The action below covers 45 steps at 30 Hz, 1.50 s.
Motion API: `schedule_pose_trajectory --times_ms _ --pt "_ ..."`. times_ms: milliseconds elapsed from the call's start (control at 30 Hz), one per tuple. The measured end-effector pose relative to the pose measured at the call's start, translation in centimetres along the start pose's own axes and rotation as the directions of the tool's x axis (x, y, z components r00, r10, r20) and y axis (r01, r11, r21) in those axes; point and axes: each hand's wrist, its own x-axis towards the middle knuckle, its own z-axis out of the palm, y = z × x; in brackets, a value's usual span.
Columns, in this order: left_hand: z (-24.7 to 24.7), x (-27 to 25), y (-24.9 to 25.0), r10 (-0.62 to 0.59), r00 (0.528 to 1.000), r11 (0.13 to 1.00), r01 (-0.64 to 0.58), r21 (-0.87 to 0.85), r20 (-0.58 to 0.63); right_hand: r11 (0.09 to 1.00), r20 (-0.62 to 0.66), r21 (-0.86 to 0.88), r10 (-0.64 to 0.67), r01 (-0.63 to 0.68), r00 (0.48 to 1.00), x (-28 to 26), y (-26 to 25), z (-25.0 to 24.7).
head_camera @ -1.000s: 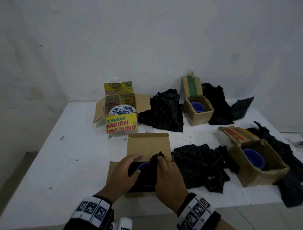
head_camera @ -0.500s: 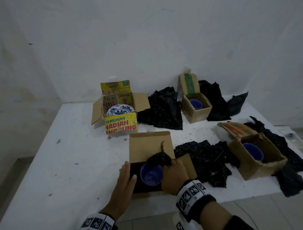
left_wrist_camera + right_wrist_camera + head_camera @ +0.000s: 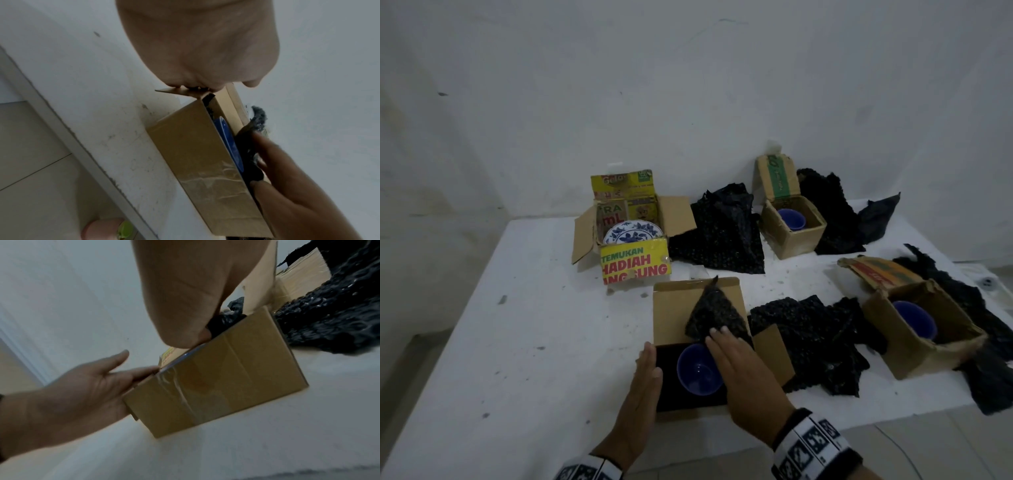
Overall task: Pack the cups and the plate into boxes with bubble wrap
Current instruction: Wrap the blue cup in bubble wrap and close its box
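Basically lower centre of the head view: dark blue round cup (image 3: 700, 370) sits in the open brown cardboard box (image 3: 197, 155), lined with black bubble wrap (image 3: 714, 317). Left hand (image 3: 642, 383), fingers straight and flat, holds nothing, braces the box's left wall, likely to steady it. Right hand (image 3: 743, 373), fingers extended, presses wrap beside the cup; a pinch can't be confirmed.

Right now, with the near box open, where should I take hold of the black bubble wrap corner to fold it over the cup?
Probably pinch the bubble wrap corner near its free pointed tip, coming from above on the far side. It stands up against the back flap, clear of the blue cup; the right hand lies flat on its base, the left hand against the box's left side.
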Motion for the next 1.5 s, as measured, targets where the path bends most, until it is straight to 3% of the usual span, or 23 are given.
schedule_pose_trajectory --times_ms 167,300,433,500,567,633,700,767,900,1033,1200,1400,1500 --pt "-0.1 -0.1 -0.1 0.006 0.999 1.000 -0.008 -0.030 -0.046 0.970 0.244 0.201 0.084 -0.135 0.966 -1.4 0.4 -0.2" --pt "-0.1 -0.6 0.0 0.035 0.999 0.999 -0.036 -0.015 -0.034 0.957 0.205 0.213 0.152 -0.196 0.967 -0.1 0.4 0.0" --pt "-0.4 -0.6 -0.4 0.050 0.999 0.996 -0.051 -0.076 -0.008 0.882 0.391 0.298 0.236 -0.365 0.890 2.7 0.4 -0.2" --pt "-0.3 -0.9 -0.1 0.034 0.999 0.995 -0.033 -0.089 0.004 0.870 0.425 0.298 0.248 -0.394 0.870 3.4 0.5 -0.4" --pt "-0.1 -1.1 0.5 0.003 1.000 0.994 -0.003 -0.109 -0.004 0.911 0.378 0.211 0.259 -0.355 0.889 3.4 0.5 -0.9" --pt "-0.1 -1.2 0.8 -0.001 1.000 0.995 0.000 -0.103 -0.003 0.957 0.152 0.125 0.243 -0.263 0.958 2.7 0.3 -1.3" --pt "0.0 -1.1 1.0 0.008 1.000 0.997 -0.009 -0.072 -0.014 0.977 -0.111 0.120 0.189 -0.175 0.976 1.5 -0.1 -1.5" --pt "0.1 -0.9 0.8 0.008 1.000 0.999 -0.009 -0.046 -0.021 0.983 -0.185 0.142 0.145 -0.119 0.972 0.4 -0.4 -1.0" --pt "0.1 -0.4 0.3 -0.015 1.000 1.000 0.015 0.009 -0.015 0.986 0.041 0.070 0.149 -0.152 0.988 -1.0 0.1 0.9" --pt "0.1 -0.4 -0.1 0.018 1.000 1.000 -0.018 0.001 -0.007 0.953 0.228 0.198 0.181 -0.228 0.957 -1.5 0.0 1.4" --pt "0.2 -0.2 -0.3 0.009 0.999 0.999 -0.012 -0.046 -0.051 0.933 0.211 0.229 0.231 -0.278 0.950 -0.2 -0.2 0.9" --pt "0.4 -0.9 0.6 -0.019 0.999 0.993 0.015 -0.121 -0.033 0.803 0.464 0.299 0.349 -0.515 0.814 3.6 0.0 0.1" --pt "0.2 -1.0 0.1 0.032 0.999 0.994 -0.035 -0.099 -0.039 0.851 0.391 0.245 0.352 -0.465 0.850 3.4 -0.1 -0.7"
